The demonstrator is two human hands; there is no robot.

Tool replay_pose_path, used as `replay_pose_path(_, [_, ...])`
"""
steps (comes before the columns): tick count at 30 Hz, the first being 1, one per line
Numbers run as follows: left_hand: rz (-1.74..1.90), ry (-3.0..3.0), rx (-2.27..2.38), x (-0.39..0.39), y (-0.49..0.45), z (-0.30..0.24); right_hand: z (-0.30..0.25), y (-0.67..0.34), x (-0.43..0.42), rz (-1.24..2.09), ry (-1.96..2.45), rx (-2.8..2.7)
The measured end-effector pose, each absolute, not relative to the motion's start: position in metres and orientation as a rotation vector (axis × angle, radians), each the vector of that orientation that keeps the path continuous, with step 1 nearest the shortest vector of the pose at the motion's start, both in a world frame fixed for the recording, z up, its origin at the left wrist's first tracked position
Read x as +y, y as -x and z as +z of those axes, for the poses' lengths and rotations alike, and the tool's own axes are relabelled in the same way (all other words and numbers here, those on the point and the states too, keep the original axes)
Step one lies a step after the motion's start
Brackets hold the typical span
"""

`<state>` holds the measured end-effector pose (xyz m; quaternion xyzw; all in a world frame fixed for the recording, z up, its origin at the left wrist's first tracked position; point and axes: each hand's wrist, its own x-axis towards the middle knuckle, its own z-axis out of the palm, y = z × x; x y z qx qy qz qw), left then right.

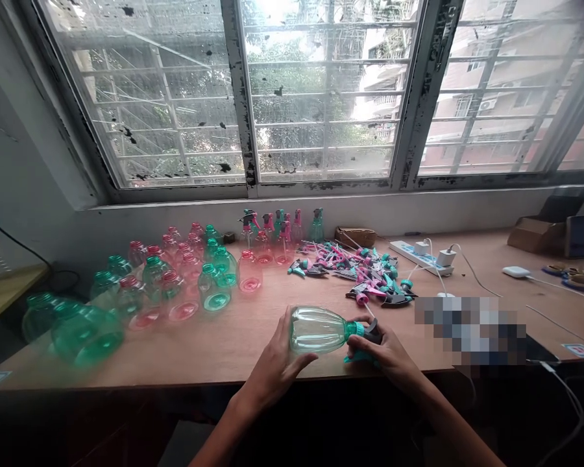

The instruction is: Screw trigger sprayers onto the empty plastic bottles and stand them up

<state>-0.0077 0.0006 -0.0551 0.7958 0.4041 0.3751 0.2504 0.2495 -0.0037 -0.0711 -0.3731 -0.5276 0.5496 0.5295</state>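
A clear green spray bottle [318, 329] lies sideways in the air above the table's front edge, its base toward the left. My left hand [283, 353] is wrapped round the base end, thumb underneath. At the neck, my right hand [382, 350] grips the teal and black spray head [363, 334], which sits at the bottle's mouth. Whether it is fully threaded on I cannot tell. Behind my right hand lies a pile of loose pink, teal and black spray heads [355, 263] with thin tubes.
Several open green bottles [87, 334] and pink bottles [185, 295] stand on the left of the table [214, 353]. Bottles with spray heads [285, 237] stand by the wall. To the right are a power strip [421, 257], cables, a cardboard box [533, 232] and a phone [578, 237].
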Motion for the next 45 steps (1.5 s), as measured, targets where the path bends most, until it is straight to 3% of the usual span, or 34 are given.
replay_pose_path(45, [1.022, -2.189, 1.132, 0.0042, 0.0098, -0.0583, -0.0749, -0.2492, -0.0017, 1.296, 0.872, -1.303])
